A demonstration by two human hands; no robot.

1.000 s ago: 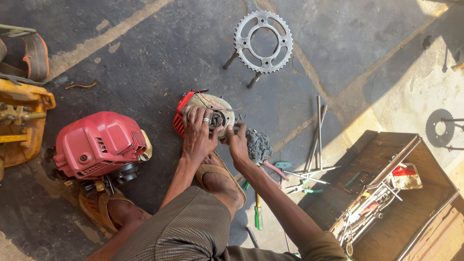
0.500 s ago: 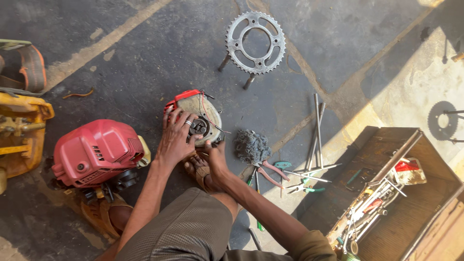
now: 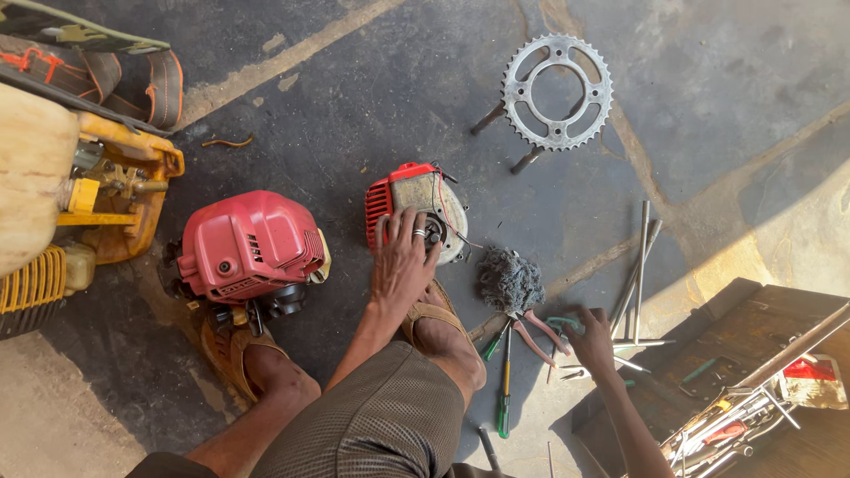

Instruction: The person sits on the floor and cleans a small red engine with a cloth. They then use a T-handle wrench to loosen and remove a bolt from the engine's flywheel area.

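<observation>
My left hand [image 3: 403, 258], with a ring on one finger, rests flat with fingers spread on a small engine part [image 3: 416, 208] that has a red finned housing and a pale round face with a red wire. My right hand [image 3: 591, 336] is down among loose hand tools [image 3: 549, 332] on the ground to the right, fingers touching a green-handled tool; whether it grips anything is unclear. A dark wad of rag [image 3: 509, 279] lies between the two hands. My sandalled foot [image 3: 438, 323] sits just below the engine part.
A red engine cover [image 3: 252, 246] stands left of my left hand, and yellow machinery [image 3: 80, 204] lies at the far left. A toothed sprocket [image 3: 557, 91] lies at the top. Metal rods [image 3: 639, 265] and an open toolbox [image 3: 753, 389] are at the right. A green screwdriver [image 3: 506, 389] lies by my knee.
My right hand left the engine part and moved right to the loose tools. My left hand stays on the engine part. The view shifted, so everything sits further right.
</observation>
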